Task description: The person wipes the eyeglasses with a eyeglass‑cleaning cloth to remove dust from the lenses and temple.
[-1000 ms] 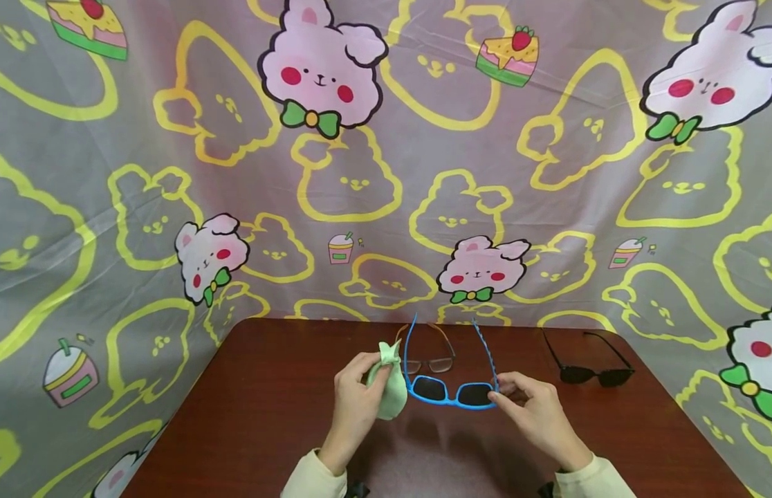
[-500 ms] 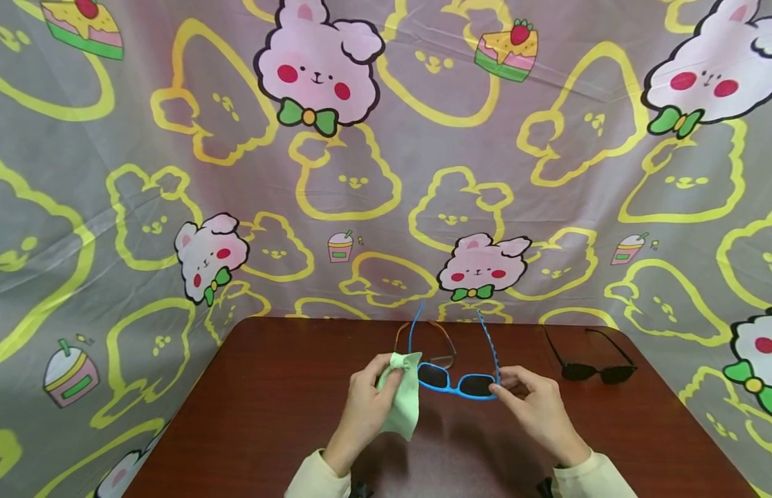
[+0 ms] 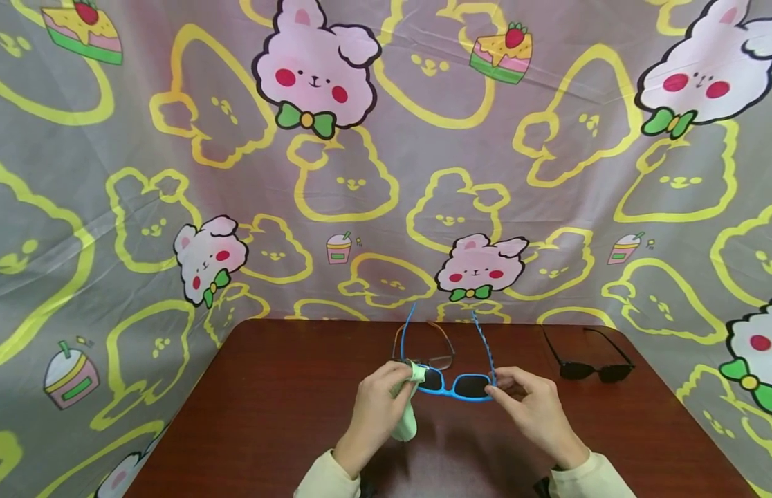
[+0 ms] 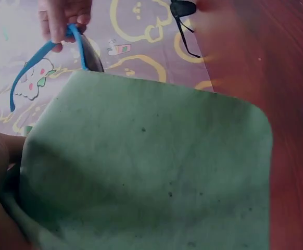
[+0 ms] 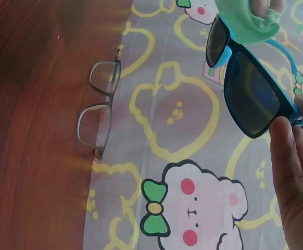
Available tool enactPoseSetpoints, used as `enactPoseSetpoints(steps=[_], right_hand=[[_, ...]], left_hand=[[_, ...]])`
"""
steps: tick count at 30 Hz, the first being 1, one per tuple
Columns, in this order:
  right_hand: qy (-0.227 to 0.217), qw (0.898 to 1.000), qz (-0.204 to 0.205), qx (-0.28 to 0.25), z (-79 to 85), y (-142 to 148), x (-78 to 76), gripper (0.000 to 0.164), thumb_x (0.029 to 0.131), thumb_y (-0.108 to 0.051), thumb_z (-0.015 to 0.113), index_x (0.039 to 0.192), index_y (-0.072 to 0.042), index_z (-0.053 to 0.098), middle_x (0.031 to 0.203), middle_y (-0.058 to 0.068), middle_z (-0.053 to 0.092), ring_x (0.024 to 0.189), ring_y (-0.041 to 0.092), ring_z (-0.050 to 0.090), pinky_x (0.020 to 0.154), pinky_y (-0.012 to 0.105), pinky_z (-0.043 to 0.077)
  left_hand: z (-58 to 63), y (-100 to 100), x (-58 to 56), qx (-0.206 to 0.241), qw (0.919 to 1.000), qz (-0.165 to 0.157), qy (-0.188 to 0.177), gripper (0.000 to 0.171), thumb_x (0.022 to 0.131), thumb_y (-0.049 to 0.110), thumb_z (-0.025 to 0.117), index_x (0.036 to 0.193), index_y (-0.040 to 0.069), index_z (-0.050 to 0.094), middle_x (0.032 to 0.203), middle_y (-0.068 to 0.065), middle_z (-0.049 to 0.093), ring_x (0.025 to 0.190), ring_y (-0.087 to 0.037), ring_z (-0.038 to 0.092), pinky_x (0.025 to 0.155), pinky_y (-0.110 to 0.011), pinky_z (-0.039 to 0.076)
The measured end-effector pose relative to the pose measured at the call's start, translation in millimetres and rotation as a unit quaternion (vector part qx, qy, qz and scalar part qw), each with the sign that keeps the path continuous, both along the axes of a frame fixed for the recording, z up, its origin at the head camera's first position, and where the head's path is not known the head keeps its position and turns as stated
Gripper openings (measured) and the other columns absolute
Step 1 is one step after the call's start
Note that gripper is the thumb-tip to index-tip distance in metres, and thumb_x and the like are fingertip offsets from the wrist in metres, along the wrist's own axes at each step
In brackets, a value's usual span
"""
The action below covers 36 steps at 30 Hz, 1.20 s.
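Blue-framed sunglasses (image 3: 472, 387) with dark lenses are held up above the table, temples unfolded and pointing away. My right hand (image 3: 535, 408) pinches them at the right hinge corner between thumb and fingers, as the right wrist view also shows. In my left hand (image 3: 376, 408) a light green cloth (image 3: 406, 422) is pinched, its lower part hanging down. The cloth's top lies at the left lens and covers part of it; whether it presses on the lens I cannot tell. In the left wrist view the cloth (image 4: 151, 161) fills most of the picture.
Clear-lens eyeglasses (image 3: 440, 361) with brown temples lie on the dark red-brown table (image 3: 268, 401), behind the blue pair. Black sunglasses (image 3: 596, 372) lie at the back right. A patterned curtain (image 3: 361, 173) with rabbit faces surrounds the back and sides.
My left hand has moved right with the cloth, bringing it up to the left lens of the blue sunglasses. The sunglasses and right hand have shifted only slightly.
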State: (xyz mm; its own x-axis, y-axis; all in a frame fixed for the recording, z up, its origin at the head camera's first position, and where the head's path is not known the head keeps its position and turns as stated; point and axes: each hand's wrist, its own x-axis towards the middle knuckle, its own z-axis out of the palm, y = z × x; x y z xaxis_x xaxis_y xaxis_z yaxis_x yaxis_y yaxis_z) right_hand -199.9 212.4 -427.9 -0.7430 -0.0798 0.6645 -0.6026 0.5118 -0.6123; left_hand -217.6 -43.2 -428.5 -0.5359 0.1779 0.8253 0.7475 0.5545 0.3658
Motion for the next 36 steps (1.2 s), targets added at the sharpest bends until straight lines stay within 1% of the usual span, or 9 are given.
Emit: enactPoseSetpoints(steps=[4,9,12,15,20,25,28,31,36], right_hand=[[0.002,1.000,0.016,-0.002,-1.7,1.0,0.6,0.025,0.071,0.004,0.078,0.093,-0.003,0.069,0.075,-0.005,0.066,0.061,0.005,0.062,0.054,0.018,0.049],[0.012,1.000,0.028,0.001,0.7,-1.0,4.1,0.027,0.070,0.007,0.078,0.093,-0.002,0.068,0.075,-0.004,0.066,0.062,0.005,0.062,0.053,0.018,0.049],[0.020,0.999,0.026,0.006,1.3,-2.2,5.4,0.029,0.068,0.011,0.077,0.092,-0.001,0.068,0.075,-0.003,0.066,0.061,0.004,0.062,0.052,0.017,0.049],[0.034,0.999,0.023,0.009,0.2,-3.2,5.0,0.031,0.065,0.015,0.077,0.091,0.001,0.067,0.072,0.000,0.066,0.059,0.006,0.061,0.051,0.017,0.048],[0.056,0.998,0.016,0.005,0.4,-4.7,4.9,0.033,0.062,0.018,0.076,0.088,0.000,0.066,0.070,0.003,0.065,0.057,0.006,0.061,0.050,0.016,0.047],[0.061,0.998,0.021,0.010,2.6,-3.0,5.7,0.032,0.066,0.015,0.076,0.090,-0.005,0.065,0.074,-0.002,0.066,0.063,0.003,0.063,0.053,0.016,0.050],[0.076,0.997,0.025,0.018,1.7,-1.3,5.2,0.033,0.066,0.012,0.077,0.091,-0.006,0.066,0.077,-0.004,0.066,0.066,0.001,0.064,0.055,0.016,0.050],[0.113,0.993,0.033,0.024,-0.4,-0.4,3.8,0.036,0.063,0.013,0.078,0.091,-0.005,0.067,0.078,-0.003,0.066,0.068,0.000,0.063,0.056,0.015,0.048],[0.173,0.984,0.041,0.022,1.1,-1.1,1.1,0.044,0.054,0.019,0.078,0.090,-0.004,0.068,0.077,-0.001,0.064,0.065,0.004,0.062,0.057,0.014,0.047]], left_hand=[[-4.5,1.2,0.7,-0.040,0.9976,0.051,0.023,0.026,0.067,0.004,0.081,0.088,0.014,0.069,0.087,0.007,0.067,0.071,-0.007,0.065,0.058,-0.026,0.050],[-9.8,1.0,0.3,-0.094,0.9906,0.085,0.053,0.024,0.069,0.006,0.080,0.085,0.018,0.068,0.088,0.010,0.066,0.063,-0.007,0.063,0.047,-0.025,0.047],[-11.5,0.1,-0.4,-0.128,0.9842,0.092,0.079,0.023,0.068,0.004,0.078,0.084,0.019,0.070,0.089,0.010,0.066,0.064,-0.007,0.063,0.047,-0.024,0.047],[-12.3,-0.7,-0.8,-0.155,0.9789,0.094,0.094,0.023,0.069,0.005,0.076,0.087,0.018,0.073,0.093,0.010,0.068,0.069,-0.007,0.065,0.050,-0.025,0.048],[-13.3,-1.9,-0.3,-0.197,0.9720,0.093,0.088,0.026,0.072,0.010,0.072,0.098,0.015,0.072,0.104,0.005,0.067,0.074,-0.010,0.066,0.051,-0.027,0.049],[-13.2,-2.4,0.4,-0.239,0.9630,0.095,0.081,0.036,0.072,0.010,0.070,0.108,0.013,0.067,0.113,0.002,0.062,0.073,-0.010,0.065,0.048,-0.027,0.048],[-13.6,-2.5,0.7,-0.253,0.9590,0.097,0.085,0.044,0.068,0.003,0.071,0.110,0.013,0.066,0.115,0.002,0.061,0.070,-0.010,0.064,0.046,-0.026,0.047],[-14.4,-2.8,1.0,-0.256,0.9572,0.099,0.091,0.050,0.062,-0.003,0.069,0.109,0.013,0.066,0.114,0.002,0.061,0.065,-0.010,0.062,0.043,-0.025,0.045],[-15.2,-4.0,0.2,-0.253,0.9580,0.094,0.098,0.048,0.064,-0.003,0.067,0.109,0.015,0.067,0.113,0.004,0.062,0.064,-0.010,0.061,0.045,-0.025,0.046]])
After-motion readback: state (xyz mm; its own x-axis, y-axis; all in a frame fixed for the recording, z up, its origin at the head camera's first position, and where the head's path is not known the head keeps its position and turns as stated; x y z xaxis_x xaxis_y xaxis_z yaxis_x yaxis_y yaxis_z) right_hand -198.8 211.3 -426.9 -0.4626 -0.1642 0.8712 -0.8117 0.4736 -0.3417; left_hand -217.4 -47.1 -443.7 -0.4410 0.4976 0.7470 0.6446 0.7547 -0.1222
